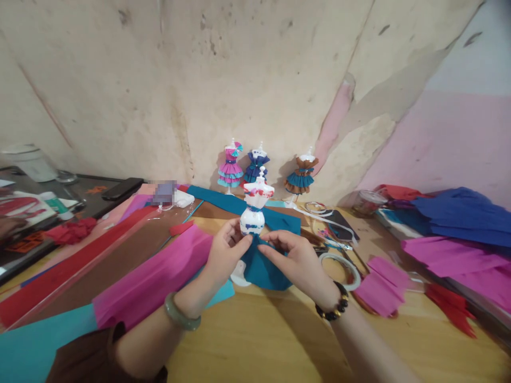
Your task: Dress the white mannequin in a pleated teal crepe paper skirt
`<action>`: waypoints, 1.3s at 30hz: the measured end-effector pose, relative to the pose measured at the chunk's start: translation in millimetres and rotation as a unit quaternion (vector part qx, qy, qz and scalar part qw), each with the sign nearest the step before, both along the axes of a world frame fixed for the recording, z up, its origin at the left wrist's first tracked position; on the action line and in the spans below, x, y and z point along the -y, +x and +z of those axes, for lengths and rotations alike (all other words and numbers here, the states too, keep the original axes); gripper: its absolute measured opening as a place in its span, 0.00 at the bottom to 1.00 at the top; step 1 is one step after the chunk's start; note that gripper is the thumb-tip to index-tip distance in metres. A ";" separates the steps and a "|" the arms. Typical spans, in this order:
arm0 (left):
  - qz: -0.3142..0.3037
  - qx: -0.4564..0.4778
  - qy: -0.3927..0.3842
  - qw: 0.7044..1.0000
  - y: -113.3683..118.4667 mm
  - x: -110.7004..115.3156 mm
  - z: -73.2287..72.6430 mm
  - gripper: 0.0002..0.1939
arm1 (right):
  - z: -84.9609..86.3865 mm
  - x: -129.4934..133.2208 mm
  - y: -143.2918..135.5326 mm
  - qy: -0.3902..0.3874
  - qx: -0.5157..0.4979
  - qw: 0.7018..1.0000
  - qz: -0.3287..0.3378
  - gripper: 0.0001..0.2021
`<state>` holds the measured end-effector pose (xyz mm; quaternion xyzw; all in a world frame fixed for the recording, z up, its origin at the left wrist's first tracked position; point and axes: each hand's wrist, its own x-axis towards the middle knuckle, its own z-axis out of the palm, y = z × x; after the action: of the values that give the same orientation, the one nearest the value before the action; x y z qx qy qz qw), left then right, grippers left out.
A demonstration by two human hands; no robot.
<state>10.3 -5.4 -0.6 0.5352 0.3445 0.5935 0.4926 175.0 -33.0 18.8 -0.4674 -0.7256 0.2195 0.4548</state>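
A small white dress-form mannequin (253, 217) stands upright in front of me, with reddish and blue marks on its chest and hips. Teal crepe paper (266, 272) hangs from its lower body, bunched where it meets the form. My left hand (228, 250) is closed at the form's left side, thumb pressing the gathered top edge of the paper. From the right, my right hand (294, 257) pinches the same paper between thumb and fingers. Part of the mannequin's white base (240, 275) shows under the paper.
Three dressed mini mannequins, one in pink and blue (230, 169), stand by the wall. Crepe paper strips, including magenta (155, 271) and red (80, 258), lie left. A tape roll (351, 272), dark phone (342, 225) and folded blue paper (465, 217) are right.
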 end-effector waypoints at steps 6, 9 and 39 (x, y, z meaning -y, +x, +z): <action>0.001 -0.004 0.015 1.000 0.3 -1.1 -2.7 0.14 | 1.4 0.5 0.9 0.031 0.025 0.999 0.025 0.06; -0.008 -0.005 0.025 1.000 1.0 -0.5 -2.2 0.15 | 2.8 1.0 0.8 0.039 0.021 0.998 0.040 0.06; 0.016 -0.019 0.047 0.999 2.7 2.8 1.7 0.14 | 5.9 4.4 0.9 0.074 0.035 0.995 0.063 0.09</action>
<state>13.0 -8.2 1.1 0.5630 0.3343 0.6068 0.4506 175.9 -37.4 24.6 -0.3933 -0.7831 0.1767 0.4482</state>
